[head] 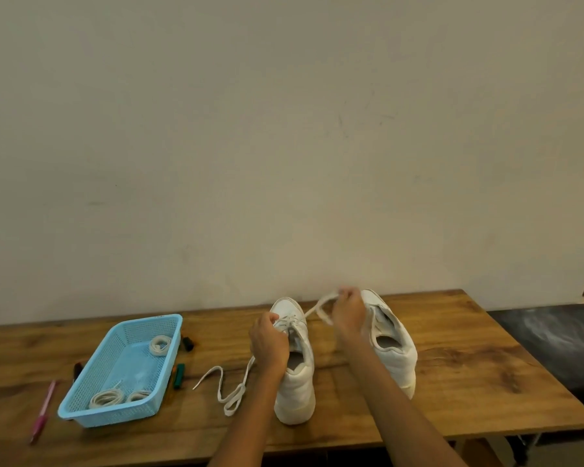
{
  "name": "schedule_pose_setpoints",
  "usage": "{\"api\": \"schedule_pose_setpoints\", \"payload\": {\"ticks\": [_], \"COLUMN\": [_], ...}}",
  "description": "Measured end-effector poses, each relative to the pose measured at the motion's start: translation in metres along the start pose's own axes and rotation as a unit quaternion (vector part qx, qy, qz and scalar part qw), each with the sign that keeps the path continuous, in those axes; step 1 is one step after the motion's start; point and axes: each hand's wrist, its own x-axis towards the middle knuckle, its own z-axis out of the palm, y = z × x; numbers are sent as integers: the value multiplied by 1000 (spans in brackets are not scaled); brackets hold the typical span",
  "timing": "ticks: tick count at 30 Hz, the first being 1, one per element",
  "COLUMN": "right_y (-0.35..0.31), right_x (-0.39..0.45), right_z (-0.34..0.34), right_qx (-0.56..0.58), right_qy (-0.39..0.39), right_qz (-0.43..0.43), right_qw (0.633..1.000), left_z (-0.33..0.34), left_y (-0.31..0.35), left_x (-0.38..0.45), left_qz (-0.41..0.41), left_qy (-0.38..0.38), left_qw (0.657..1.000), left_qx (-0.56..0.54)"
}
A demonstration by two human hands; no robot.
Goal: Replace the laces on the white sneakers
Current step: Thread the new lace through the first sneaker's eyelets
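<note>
Two hands work one flat white lace (321, 306): it is pinched by right-hand fingers (346, 294) above the left white leather sneaker (295, 382), which is steadied by left-hand fingers (271, 320) curled at its eyelets; tension should be kept even.

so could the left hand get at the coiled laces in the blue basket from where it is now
Probably yes, once it lets go. The left hand is pinching the lace at the left sneaker. The blue basket sits open-topped on its left, with only bare table and the loose lace between; the coiled laces lie uncovered.
</note>
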Motion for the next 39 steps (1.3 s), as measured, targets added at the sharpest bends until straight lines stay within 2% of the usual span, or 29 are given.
{"api": "schedule_pose_setpoints", "payload": {"ticks": [1,2,3,4,6,8,9,10,12,14,16,17,18,20,22,25,26,27,31,35,39], "right_y": [-6,-8,-10,-9,-4,8,14,21,27,24,16,12,6,3,4,15,20,23,26,28,37], "right_x": [3,6,6,6,1,-4,-9,-12,-17,-15,-8,-4,0,4,4,-5,-11,-15,-24,-22,-19], "right_z": [-7,-11,-13,-12,-8,3,9,16,22,19,6,-1,-7,-10,-8,7,12,17,19,16,14], "right_qx": [77,101,79,32,-84,-188,-239,-278,-304,-271,-140,-76,-46,-72,-105,-179,-214,-236,-232,-255,-241], "right_qy": [66,90,79,43,-88,-257,-310,-327,-305,-257,-122,-53,-17,-42,-129,-278,-304,-308,-257,-241,-207], "right_qz": [23,20,-1,-32,-94,-115,-121,-125,-124,-109,-62,-37,-24,-29,-47,-67,-80,-91,-95,-97,-82], "right_qw": [995,991,994,998,988,941,912,895,894,921,981,995,999,996,985,941,925,917,933,931,945], "left_z": [1,1,2,3,4,5,5,5,4,4,5,6,7,6,7,7,6,5,-4,-3,-2], "left_y": [-1,-2,-3,-4,-4,-3,-2,-1,-1,-4,-6,-7,-8,-6,-6,-3,-3,-2,0,1,1], "left_x": [1,1,2,3,5,7,7,7,6,7,8,8,8,9,10,10,9,9,6,8,9], "left_qz": [0,-3,-8,-16,-32,-48,-55,-62,-68,-71,-74,-72,-71,-75,-79,-88,-96,-107,-149,-143,-183], "left_qy": [1,1,-1,-6,-16,-26,-27,-24,-13,-13,-19,-21,-22,-22,-24,-20,-18,-19,-31,-51,-17], "left_qw": [1000,1000,1000,1000,999,998,998,998,997,997,997,997,997,997,996,996,995,994,984,987,982], "left_qx": [-2,-3,-3,-4,-9,-6,1,9,14,16,18,14,10,13,17,6,-5,-22,-94,-51,-47]}}
